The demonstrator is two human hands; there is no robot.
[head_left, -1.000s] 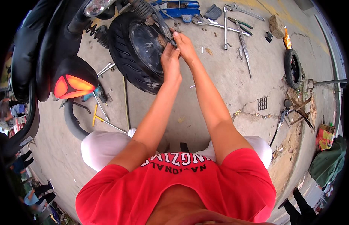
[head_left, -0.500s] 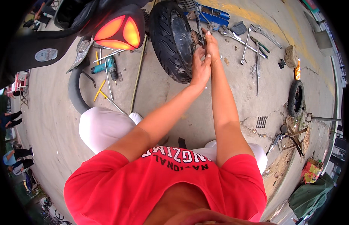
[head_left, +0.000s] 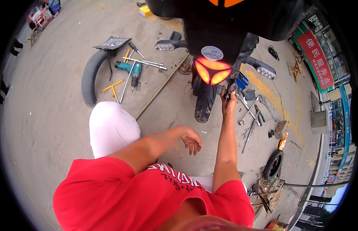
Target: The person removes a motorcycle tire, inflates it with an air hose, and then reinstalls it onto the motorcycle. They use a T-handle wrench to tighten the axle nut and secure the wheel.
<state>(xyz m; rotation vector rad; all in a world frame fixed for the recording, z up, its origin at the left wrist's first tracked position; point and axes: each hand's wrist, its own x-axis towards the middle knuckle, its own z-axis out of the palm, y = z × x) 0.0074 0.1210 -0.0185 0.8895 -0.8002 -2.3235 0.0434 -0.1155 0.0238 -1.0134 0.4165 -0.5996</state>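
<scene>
Ahead of me stands a motor scooter with its three-part tail light glowing orange. Below the light sits its black rear wheel. My right hand reaches to the right side of this wheel, fingers closed around a dark metal part by the hub; the hand hides most of that part. My left hand hangs off the wheel, nearer to me, fingers loosely spread and holding nothing.
Left on the ground lie a curved fender, a teal power drill, a yellow T-handle wrench and a long rod. To the right are wrenches, pliers, a stone block and a small tire.
My left hand has come away from the wheel, back toward me. My right hand stays by the hub. The view has swung, so the scooter's tail now appears centered above the wheel.
</scene>
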